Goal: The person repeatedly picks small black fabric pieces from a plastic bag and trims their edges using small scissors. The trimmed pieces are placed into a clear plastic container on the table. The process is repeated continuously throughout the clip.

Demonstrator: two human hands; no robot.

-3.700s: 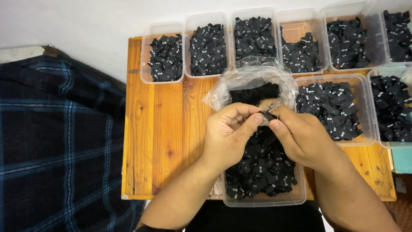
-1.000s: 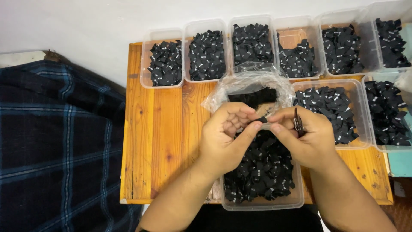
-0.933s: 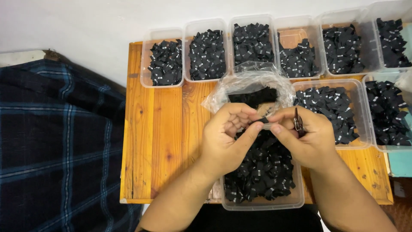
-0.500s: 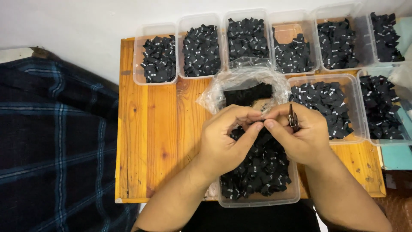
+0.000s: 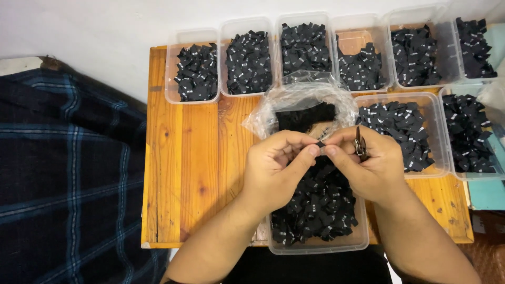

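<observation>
My left hand [image 5: 276, 168] and my right hand [image 5: 368, 165] meet over a clear plastic tub [image 5: 315, 246] full of small black fabric labels [image 5: 315, 205]. Both pinch one small black label [image 5: 320, 144] between thumbs and forefingers. My right hand also carries a small pair of snips [image 5: 360, 143], tucked against its fingers with the blades pointing up. Just behind the hands lies an open clear plastic bag [image 5: 300, 100] holding more black label material.
A wooden table [image 5: 184, 158] bears a back row of several clear tubs [image 5: 197, 68] of black labels, plus larger tubs at right [image 5: 405, 131]. A dark plaid cloth [image 5: 63, 173] lies to the left. A teal surface [image 5: 486, 192] sits at the right edge.
Both hands stay together over the near tub, holding the label. The snips, hidden in the oldest frame, now show in my right hand. The view has shifted slightly.
</observation>
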